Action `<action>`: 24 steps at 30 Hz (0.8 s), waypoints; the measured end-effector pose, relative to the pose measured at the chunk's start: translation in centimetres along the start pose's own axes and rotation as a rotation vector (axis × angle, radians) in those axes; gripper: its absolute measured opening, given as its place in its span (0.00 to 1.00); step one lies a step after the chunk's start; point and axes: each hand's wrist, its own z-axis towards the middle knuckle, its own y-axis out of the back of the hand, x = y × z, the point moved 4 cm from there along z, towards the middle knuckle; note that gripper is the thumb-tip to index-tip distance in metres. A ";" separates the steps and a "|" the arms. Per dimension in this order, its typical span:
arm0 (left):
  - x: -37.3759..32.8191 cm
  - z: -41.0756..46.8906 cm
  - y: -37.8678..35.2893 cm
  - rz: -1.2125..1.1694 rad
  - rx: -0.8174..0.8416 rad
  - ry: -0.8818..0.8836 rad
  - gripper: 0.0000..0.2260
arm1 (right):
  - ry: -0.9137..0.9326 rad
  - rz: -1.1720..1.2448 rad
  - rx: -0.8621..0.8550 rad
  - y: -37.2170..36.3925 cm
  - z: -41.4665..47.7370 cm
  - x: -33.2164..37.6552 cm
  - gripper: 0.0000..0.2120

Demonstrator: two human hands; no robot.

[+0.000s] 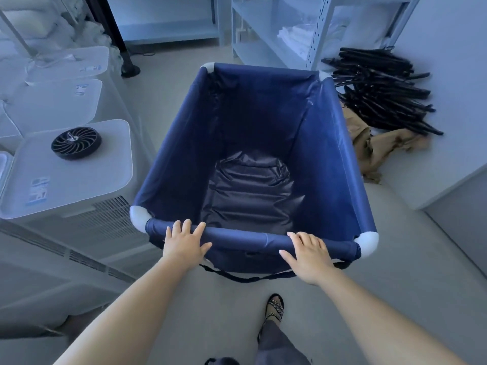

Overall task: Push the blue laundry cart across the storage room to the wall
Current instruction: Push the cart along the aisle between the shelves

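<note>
The blue laundry cart (340, 164) fills the middle of the view, a fabric bin on a frame with white corner joints, with only crumpled dark lining inside. Both hands rest on its near rim bar (247, 239). My left hand (184, 242) lies on the bar near the left corner, palm down, fingers spread over the top. My right hand (308, 255) lies on the bar toward the right corner, fingers also spread and flat. Neither hand wraps fully around the bar. My foot in a sandal (274, 309) stands behind the cart.
White appliances (79, 177) line the left side, one with a black round fan (76, 143) on top. A pile of black hangers (382, 90) and brown cloth (379, 151) lie on a white ledge at right. Metal shelving (276, 35) stands ahead beyond the cart.
</note>
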 end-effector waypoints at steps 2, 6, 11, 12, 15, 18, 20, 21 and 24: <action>0.5 -1.8 -1.3 -0.004 -0.049 -0.020 0.27 | -0.024 -0.001 -0.004 -0.6 -1.8 0.6 0.28; 1.5 -5.8 -3.7 -0.046 -0.060 -0.048 0.24 | -0.057 -0.027 0.038 -2.5 -5.9 1.4 0.29; 2.5 -10.4 -6.1 -0.080 0.010 -0.094 0.22 | 0.005 -0.030 0.081 -4.9 -9.3 4.2 0.25; 2.7 -11.2 -6.4 -0.091 0.039 -0.095 0.22 | 0.030 -0.068 0.066 -5.3 -10.1 4.4 0.24; 2.9 -13.4 -7.1 -0.103 0.089 -0.089 0.21 | 0.072 -0.111 0.055 -6.3 -12.1 4.5 0.23; 2.6 -15.5 -7.5 -0.105 0.117 -0.073 0.21 | 0.071 -0.094 0.074 -6.8 -13.9 4.5 0.23; 2.5 -16.5 -7.8 -0.102 0.118 -0.066 0.21 | 0.067 -0.054 0.066 -7.0 -14.9 4.4 0.23; 2.5 -16.9 -7.9 -0.095 0.115 -0.068 0.21 | 0.064 -0.034 0.062 -7.2 -15.3 4.4 0.23; 2.5 -18.0 -8.1 -0.056 0.099 -0.093 0.22 | 0.064 -0.017 0.059 -7.5 -16.3 4.2 0.23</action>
